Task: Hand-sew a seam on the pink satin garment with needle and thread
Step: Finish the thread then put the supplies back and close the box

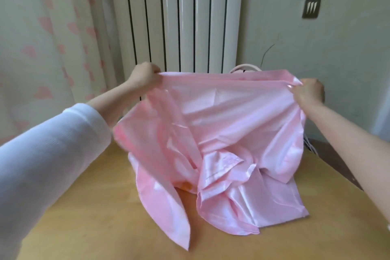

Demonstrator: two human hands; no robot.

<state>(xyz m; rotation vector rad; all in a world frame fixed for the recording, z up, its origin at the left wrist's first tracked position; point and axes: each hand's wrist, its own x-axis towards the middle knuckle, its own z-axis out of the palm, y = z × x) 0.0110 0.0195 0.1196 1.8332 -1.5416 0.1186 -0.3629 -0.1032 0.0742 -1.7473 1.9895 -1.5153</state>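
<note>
The pink satin garment [221, 124] is held up and stretched between both hands above a wooden table [101, 213]. My left hand [144, 76] grips its upper left edge. My right hand [309, 92] grips the upper right edge. The lower part of the cloth hangs down and lies crumpled on the table. A small orange thing [186, 186] shows under the cloth's lower folds. No needle or thread can be seen.
A white ribbed radiator [181, 17] stands against the wall behind the table. A curtain with pink hearts [42, 48] hangs at the left. A wall socket plate [311, 8] is at the upper right. A white curved object [245, 68] pokes out behind the garment.
</note>
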